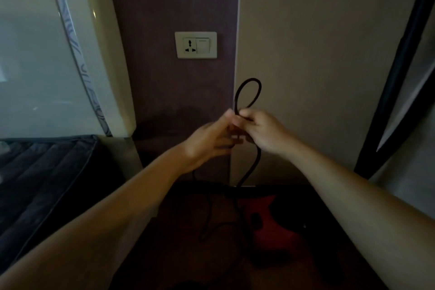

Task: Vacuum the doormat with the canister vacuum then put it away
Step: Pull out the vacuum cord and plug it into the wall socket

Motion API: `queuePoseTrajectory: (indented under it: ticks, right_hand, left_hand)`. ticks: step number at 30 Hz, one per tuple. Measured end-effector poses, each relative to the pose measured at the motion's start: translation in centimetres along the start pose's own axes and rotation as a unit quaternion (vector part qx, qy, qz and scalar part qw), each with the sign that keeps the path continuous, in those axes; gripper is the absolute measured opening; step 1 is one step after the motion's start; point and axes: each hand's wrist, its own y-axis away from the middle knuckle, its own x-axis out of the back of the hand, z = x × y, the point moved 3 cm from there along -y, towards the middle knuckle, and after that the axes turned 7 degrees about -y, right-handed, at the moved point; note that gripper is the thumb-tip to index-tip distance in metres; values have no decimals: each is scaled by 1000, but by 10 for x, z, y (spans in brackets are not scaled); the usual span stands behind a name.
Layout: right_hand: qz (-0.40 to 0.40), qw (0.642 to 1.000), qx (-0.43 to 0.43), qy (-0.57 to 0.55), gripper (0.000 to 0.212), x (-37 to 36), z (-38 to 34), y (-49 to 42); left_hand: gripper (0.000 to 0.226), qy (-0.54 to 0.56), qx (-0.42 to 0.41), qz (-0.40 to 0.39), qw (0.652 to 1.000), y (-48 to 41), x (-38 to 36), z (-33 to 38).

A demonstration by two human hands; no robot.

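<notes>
1. Both hands are held out in front of the body and meet close together, with the left hand (211, 141) just left of and slightly below the right hand (261, 132).
2. The right hand is closed around a black cord (249, 92), thumb and fingers pinching it where two strands cross.
3. The left hand's fingers are curled and pressed toward the same spot on the cord, its fingertips touching or nearly touching the right hand; the exact grip is hidden by the fingers.
4. Above the hands the cord rises in a narrow upright loop and comes back down into the right hand's grip.
5. Below the hands the cord hangs down, bends left and runs on across the dark floor (188, 254) in loose curves.
6. The vacuum (268, 223), red with black parts, sits on the floor below the hands and slightly to their right, between the two forearms. It is dim and partly blurred, so its details cannot be made out.
7. A wall socket (195, 45) with a switch beside it is set in a dark wall panel, above the hands and to their left, well apart from the cord loop.
8. Far to the left of the hands stands a pale rounded appliance (47, 54), and below it a dark padded cushion (42, 172).
9. To the right of the hands a black frame (397, 73) leans along the beige wall.
</notes>
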Motion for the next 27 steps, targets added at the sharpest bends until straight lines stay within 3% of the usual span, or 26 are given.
queuePoseTrajectory:
  ticks: [7, 11, 15, 18, 21, 23, 25, 27]
  right_hand:
    - [36, 997, 4, 69, 31, 16, -21, -21]
    - [83, 995, -5, 56, 34, 24, -25, -19]
    - [152, 976, 7, 159, 54, 31, -7, 14]
    - [144, 973, 69, 166, 55, 26, 11, 50]
    - [129, 962, 43, 236, 87, 11, 31, 72]
    - [144, 944, 37, 294, 94, -3, 34, 79]
    - [105, 945, 10, 309, 82, -19, 40, 81]
    - [38, 969, -7, 244, 44, -34, 47, 81]
  left_hand:
    - [22, -182, -95, -15, 979, 28, -25, -21]
    - [15, -228, -154, 71, 959, 27, -20, -18]
    - [16, -226, -189, 143, 945, 20, -6, 3]
    - [17, -208, -186, 177, 944, 11, 4, 18]
    - [17, -156, -157, 205, 953, 3, 8, 27]
    - [15, -100, -138, 216, 961, -1, 7, 32]
    - [15, -36, -125, 218, 967, -2, 5, 37]
    - [14, 11, -120, 215, 969, -2, 5, 43]
